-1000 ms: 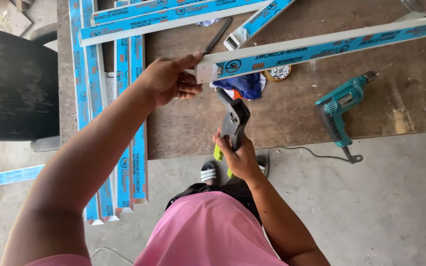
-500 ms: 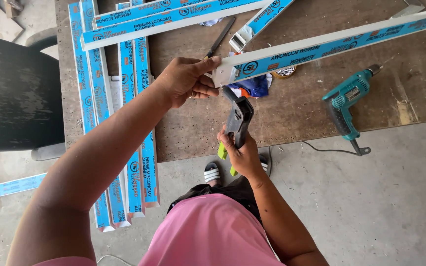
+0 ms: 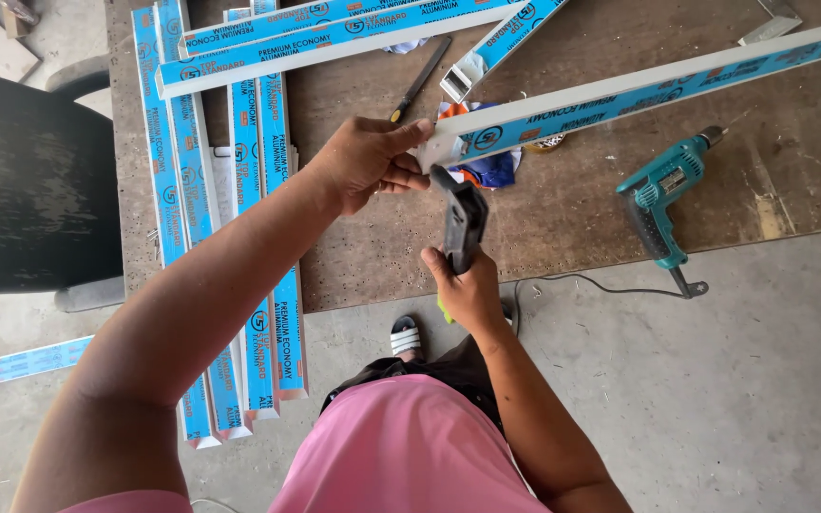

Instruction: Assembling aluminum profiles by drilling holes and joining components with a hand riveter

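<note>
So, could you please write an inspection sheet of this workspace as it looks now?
Surface: brown worn wooden table, scratched and stained.
Job's things: long white aluminium profile with blue film, its end at the table middle; dark grey hand tool pointed at that end.
Clutter: stack of blue-filmed profiles overhanging the near table edge; teal electric drill; dark flat file; blue and orange cloth.
Hands: left hand grips the profile end; right hand holds the tool handle.
Cables: black drill cord hanging over the table edge.
Surroundings: grey concrete floor; black chair at the left.
</note>
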